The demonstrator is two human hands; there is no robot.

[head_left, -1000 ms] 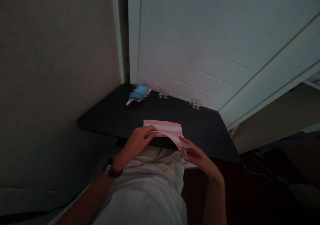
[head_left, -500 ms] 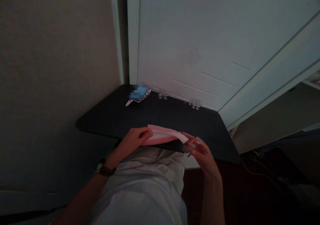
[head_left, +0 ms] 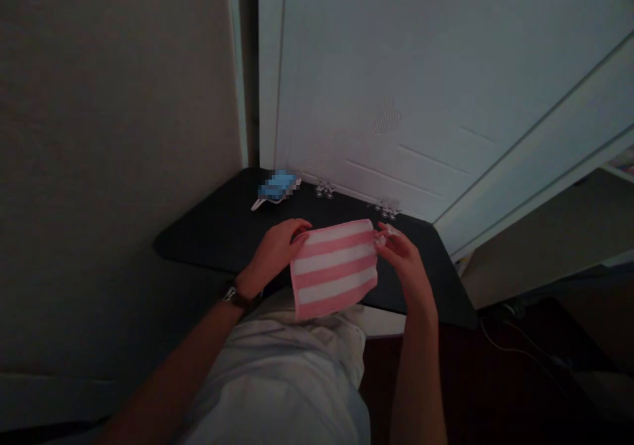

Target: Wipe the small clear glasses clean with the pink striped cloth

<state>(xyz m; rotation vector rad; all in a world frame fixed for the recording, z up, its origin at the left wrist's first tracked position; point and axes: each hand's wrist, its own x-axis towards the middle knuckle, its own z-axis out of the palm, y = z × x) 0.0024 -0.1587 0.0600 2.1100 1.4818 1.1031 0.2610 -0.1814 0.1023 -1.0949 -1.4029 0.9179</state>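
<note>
A small pink-and-white striped cloth (head_left: 337, 270) hangs spread between both hands, above the front edge of the dark table. My left hand (head_left: 286, 243) pinches its upper left corner. At the upper right corner, my right hand (head_left: 400, 250) grips the cloth, and some small clear plastic pieces (head_left: 381, 238) show among its fingers; their kind is hard to make out. Fingertips of both hands are partly hidden.
The dark tabletop (head_left: 212, 227) stands against a white panel (head_left: 337, 68). At its back lie a blurred blue-and-white object (head_left: 279, 186) and two groups of clear plastic pieces (head_left: 325, 189). A wall (head_left: 123, 102) rises at left; a cable (head_left: 500, 342) runs at right.
The cloth was folded into a narrow strip lower down; now it is opened out flat, stripes showing. Both hands have risen towards the back of the table, still holding it.
</note>
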